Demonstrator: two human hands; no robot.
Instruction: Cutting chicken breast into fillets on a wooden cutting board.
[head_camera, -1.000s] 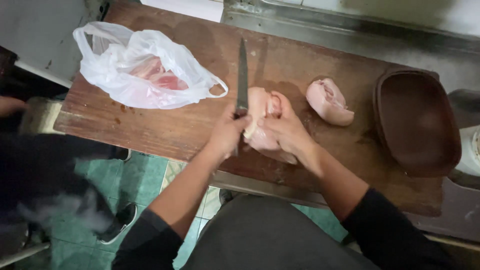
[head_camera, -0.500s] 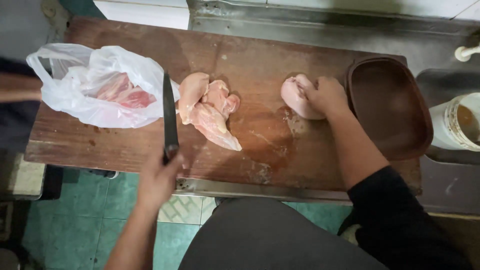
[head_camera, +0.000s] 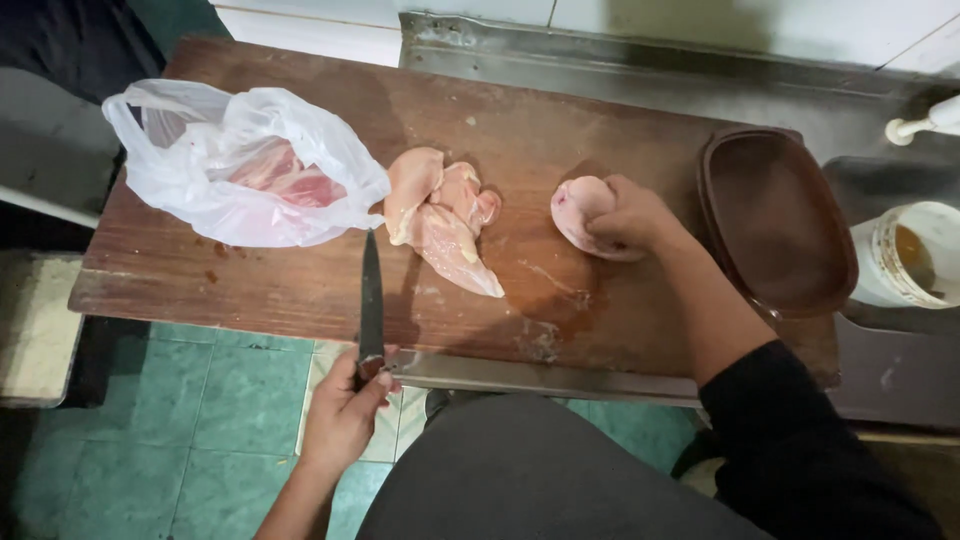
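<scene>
Head view, looking down on a worn brown wooden desk (head_camera: 300, 290). Left hand (head_camera: 340, 415) is clenched round the handle of a long dark-bladed knife (head_camera: 371, 295); the hand sits off the near edge of the desk and the blade lies over the wood, tip toward a white plastic bag of raw meat (head_camera: 240, 165). Right hand (head_camera: 630, 215) grips a pale pink raw chicken piece (head_camera: 578, 210) just left of an empty dark brown oval dish (head_camera: 775, 220). A second, opened-out raw chicken piece (head_camera: 440, 220) lies untouched mid-desk, between knife and right hand.

Risks, as judged:
- Wet patches show on the wood near the chicken; slippery meat may slide under the right hand's fingers, so a cut could wander toward them.
- Knife tip is near the bag; a forward nudge could slit the thin plastic and spill its contents.
- Handle held beyond the desk edge, above the person's lap; a loosened grip would drop the blade there.
- Dish overhangs the desk's right end; a knock could tip it.
</scene>
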